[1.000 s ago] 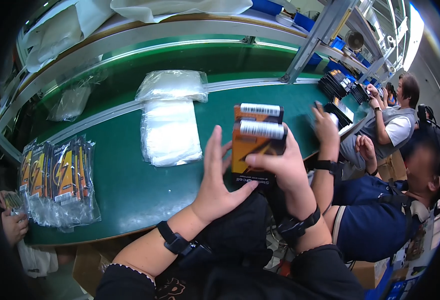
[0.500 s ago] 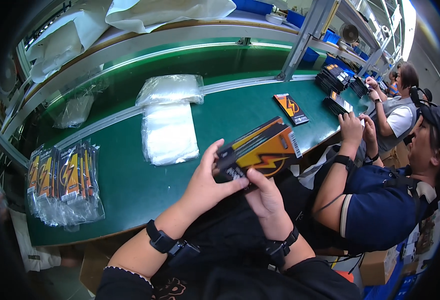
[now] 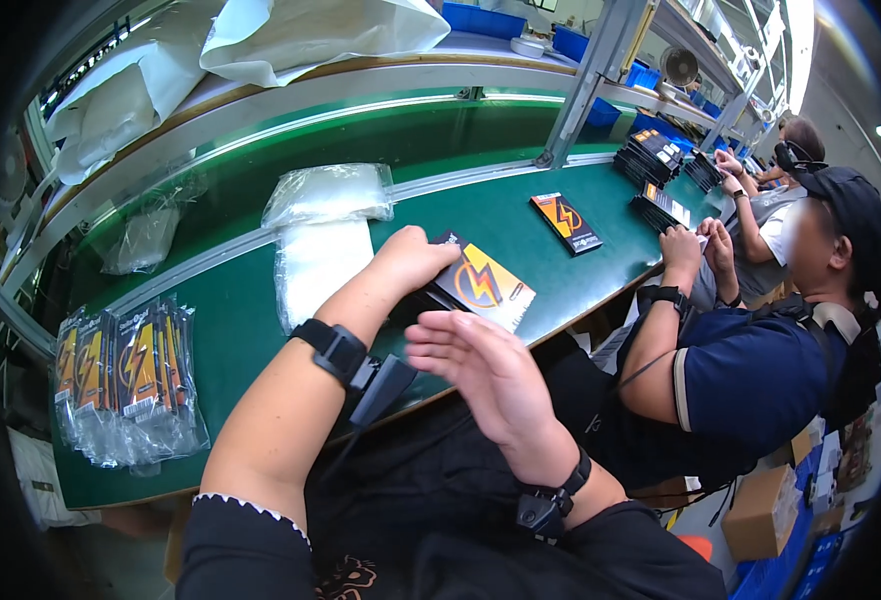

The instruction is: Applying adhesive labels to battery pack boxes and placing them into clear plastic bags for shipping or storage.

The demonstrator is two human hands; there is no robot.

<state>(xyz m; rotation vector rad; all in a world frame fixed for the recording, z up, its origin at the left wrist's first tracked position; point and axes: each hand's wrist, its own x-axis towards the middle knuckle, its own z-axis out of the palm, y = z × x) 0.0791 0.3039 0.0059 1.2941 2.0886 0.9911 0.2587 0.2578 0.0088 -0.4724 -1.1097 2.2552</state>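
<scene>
My left hand [image 3: 415,262] is closed on the left end of a stack of flat black-and-orange boxes [image 3: 482,284] with a lightning-bolt print. The stack is at the bench's front edge; its underside is hidden, so I cannot tell if it rests on the bench. Just in front of the stack, my right hand [image 3: 485,375] is open with straightened fingers, holding nothing. A single box of the same kind [image 3: 566,223] lies flat farther right. Behind my left forearm is a pile of clear plastic bags [image 3: 325,255].
Bagged boxes [image 3: 130,370] lie at the left end of the green bench [image 3: 260,400]. A co-worker in a dark blue shirt [image 3: 750,390] sits close on my right, near more box stacks [image 3: 648,157]. A metal post [image 3: 595,85] and a shelf stand behind.
The stack has turned and moved down and left. My right hand has let go of it and opened; my left hand has shifted to its far left end.
</scene>
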